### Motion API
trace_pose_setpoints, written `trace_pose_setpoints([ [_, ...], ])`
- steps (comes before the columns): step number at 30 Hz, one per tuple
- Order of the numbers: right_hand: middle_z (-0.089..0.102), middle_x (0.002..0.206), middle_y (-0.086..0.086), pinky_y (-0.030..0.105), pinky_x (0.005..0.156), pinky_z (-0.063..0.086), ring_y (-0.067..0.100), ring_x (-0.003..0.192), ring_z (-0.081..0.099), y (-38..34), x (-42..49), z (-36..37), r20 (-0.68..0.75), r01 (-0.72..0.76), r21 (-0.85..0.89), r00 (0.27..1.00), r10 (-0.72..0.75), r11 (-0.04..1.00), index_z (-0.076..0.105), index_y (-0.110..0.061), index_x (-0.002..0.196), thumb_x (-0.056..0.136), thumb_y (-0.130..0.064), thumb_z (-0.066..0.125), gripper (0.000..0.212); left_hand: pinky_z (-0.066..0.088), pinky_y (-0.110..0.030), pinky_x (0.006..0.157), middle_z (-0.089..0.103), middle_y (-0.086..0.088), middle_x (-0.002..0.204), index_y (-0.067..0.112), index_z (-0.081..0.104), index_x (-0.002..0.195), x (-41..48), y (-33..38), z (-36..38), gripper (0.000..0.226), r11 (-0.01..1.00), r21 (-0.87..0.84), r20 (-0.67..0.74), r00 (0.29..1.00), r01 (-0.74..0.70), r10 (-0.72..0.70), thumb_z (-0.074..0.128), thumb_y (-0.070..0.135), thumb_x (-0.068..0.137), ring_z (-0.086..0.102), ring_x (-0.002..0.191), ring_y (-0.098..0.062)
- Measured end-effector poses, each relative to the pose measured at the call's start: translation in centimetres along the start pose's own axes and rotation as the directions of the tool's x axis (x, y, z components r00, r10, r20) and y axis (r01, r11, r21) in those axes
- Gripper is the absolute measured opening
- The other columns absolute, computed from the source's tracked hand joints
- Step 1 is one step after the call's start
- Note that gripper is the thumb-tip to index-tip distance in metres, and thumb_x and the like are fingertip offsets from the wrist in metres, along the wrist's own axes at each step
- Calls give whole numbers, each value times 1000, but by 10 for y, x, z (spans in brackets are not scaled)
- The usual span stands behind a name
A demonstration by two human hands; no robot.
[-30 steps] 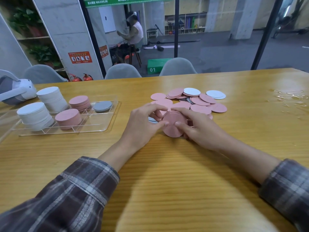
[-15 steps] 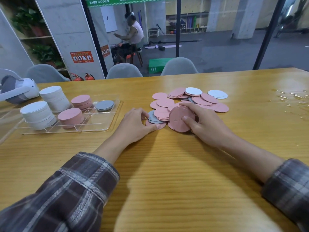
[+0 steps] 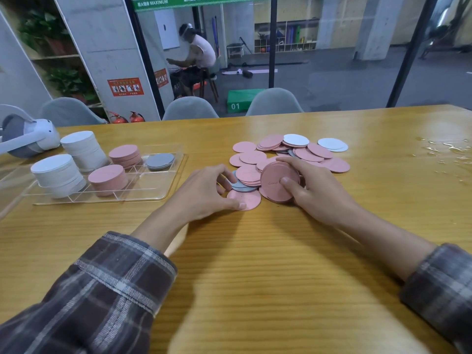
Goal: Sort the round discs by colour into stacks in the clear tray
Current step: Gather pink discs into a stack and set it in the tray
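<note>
A pile of loose discs (image 3: 293, 152), mostly pink with a few white and grey, lies mid-table. My right hand (image 3: 316, 192) grips a tilted stack of pink discs (image 3: 277, 183) at the pile's near edge. My left hand (image 3: 204, 192) pinches a flat pink disc (image 3: 249, 200) between thumb and curled fingers, beside a grey disc (image 3: 241, 186). The clear tray (image 3: 176, 172) at the left holds two white stacks (image 3: 58, 175), two pink stacks (image 3: 108, 178) and a low grey stack (image 3: 160, 160).
A white headset (image 3: 28, 136) lies at the far left behind the tray. Spilled water (image 3: 449, 154) glistens on the table at the right. Grey chairs (image 3: 274, 102) stand along the far edge. A person sits beyond the glass.
My left hand let go of the pink stack and moved to a flat pink disc at the pile's near edge. My right hand carried the tilted stack slightly farther away.
</note>
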State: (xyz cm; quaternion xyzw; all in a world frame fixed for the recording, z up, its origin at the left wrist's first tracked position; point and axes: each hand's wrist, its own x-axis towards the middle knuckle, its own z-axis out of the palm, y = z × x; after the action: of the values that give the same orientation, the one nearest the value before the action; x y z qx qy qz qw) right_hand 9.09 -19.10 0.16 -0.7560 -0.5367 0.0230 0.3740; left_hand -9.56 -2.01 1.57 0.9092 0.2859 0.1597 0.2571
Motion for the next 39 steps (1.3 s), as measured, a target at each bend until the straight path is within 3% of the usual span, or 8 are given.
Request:
trace_pose_setpoints([
  [5, 66, 117, -12, 25, 88, 40, 12, 109, 59, -1, 0, -1, -1, -12, 17, 1000, 12, 1000, 52, -29, 144, 102, -19, 57, 44, 56, -23, 78, 72, 10, 95, 32, 68, 105, 2, 1, -2, 54, 997, -79, 93, 996, 5, 2, 100, 35, 61, 68, 82, -6],
  [8, 64, 102, -16, 26, 81, 39, 10, 92, 57, 0, 1, 0, -4, -21, 17, 1000, 21, 1000, 52, -30, 144, 102, -19, 56, 43, 58, -34, 84, 68, 6, 96, 28, 71, 109, 3, 0, -1, 50, 982, -189, 174, 985, 24, 9, 97, 20, 68, 66, 75, -10],
  [13, 54, 78, -28, 26, 77, 40, -4, 70, 51, 2, 2, 1, -22, -31, 60, 999, 33, 998, 54, -30, 142, 104, -18, 53, 40, 46, -25, 71, 61, 7, 82, 20, 76, 101, 5, 0, 1, 15, 940, -341, 123, 992, 25, 18, 79, 12, 89, 57, 66, -13],
  [19, 63, 66, -18, 32, 61, 52, 5, 57, 58, 2, 2, 2, 23, -72, 185, 997, 69, 980, 59, -34, 134, 105, -18, 49, 34, 56, -25, 66, 61, -6, 85, 8, 71, 99, 7, 8, 16, 4, 830, -558, -25, 1000, -12, -2, 72, 7, 96, 62, 67, -17],
  [23, 68, 79, 15, 34, 54, 53, 13, 58, 59, -1, 3, 3, 80, -122, 282, 991, 104, 952, 63, -32, 128, 108, -20, 44, 31, 55, -22, 62, 62, -2, 87, 21, 71, 92, 12, 19, 33, 11, 811, -583, -103, 994, -46, -17, 71, 11, 97, 62, 74, -14],
  [29, 66, 79, -11, 34, 53, 53, 8, 54, 59, -3, 1, 5, 95, -70, 283, 995, 45, 957, 61, -27, 131, 102, -22, 58, 30, 52, -21, 60, 68, -3, 86, 14, 70, 101, 19, 25, 42, 5, 806, -591, -114, 993, -42, -33, 72, 16, 97, 62, 68, -8],
  [35, 69, 101, -14, 32, 69, 53, 2, 68, 63, 5, 4, -2, -28, -57, 201, 998, 64, 978, 62, -28, 132, 99, -19, 61, 35, 46, -16, 77, 70, 7, 94, 20, 72, 94, 27, 11, 42, 7, 961, -215, -305, 947, -174, 103, 74, 27, 94, 63, 84, -9],
  [39, 72, 103, -8, 46, 64, 62, 21, 77, 73, 9, 4, -4, -41, -87, 226, 994, 99, 970, 63, -30, 128, 99, -16, 61, 32, 42, -31, 107, 67, 3, 128, 18, 71, 124, 33, -3, 39, 29, 973, 41, -167, 958, -228, 231, 72, 26, 96, 58, 122, -16],
])
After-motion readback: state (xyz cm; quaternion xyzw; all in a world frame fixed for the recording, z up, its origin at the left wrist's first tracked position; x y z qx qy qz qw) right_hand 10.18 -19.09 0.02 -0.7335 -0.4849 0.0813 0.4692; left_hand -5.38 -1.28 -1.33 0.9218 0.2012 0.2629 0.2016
